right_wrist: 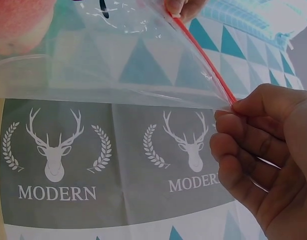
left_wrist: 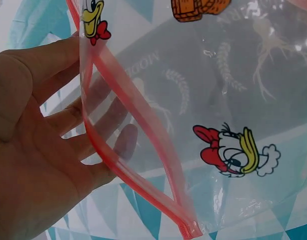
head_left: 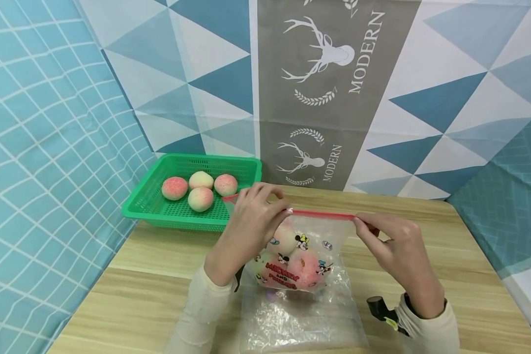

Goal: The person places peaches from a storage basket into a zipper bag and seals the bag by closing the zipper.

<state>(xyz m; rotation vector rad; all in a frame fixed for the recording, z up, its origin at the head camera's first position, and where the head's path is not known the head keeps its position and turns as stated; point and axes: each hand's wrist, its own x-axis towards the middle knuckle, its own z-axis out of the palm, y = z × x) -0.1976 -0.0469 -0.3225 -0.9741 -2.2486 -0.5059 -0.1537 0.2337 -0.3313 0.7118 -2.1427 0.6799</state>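
Both hands hold up a clear zip bag [head_left: 338, 241] printed with cartoon characters and a red zip strip [head_left: 323, 215] along its top. Several pink and cream peaches [head_left: 307, 268] sit inside it. My left hand [head_left: 252, 221] pinches the strip left of its middle, thumb against fingers. At the strip's right end, my right hand [head_left: 396, 246] pinches the corner between thumb and index finger, the other fingers curled below. In the left wrist view, the strip's two red edges [left_wrist: 141, 120] stand apart near the bag's corner, with left fingers [left_wrist: 126, 142] behind the plastic.
A green plastic basket [head_left: 134, 209] holding several more peaches [head_left: 201, 199] stands at the back left of the wooden table [head_left: 159, 280]. Clear plastic [head_left: 301, 324] lies on the table below the bagged peaches. Patterned cloth [head_left: 336, 108] hangs behind the table.
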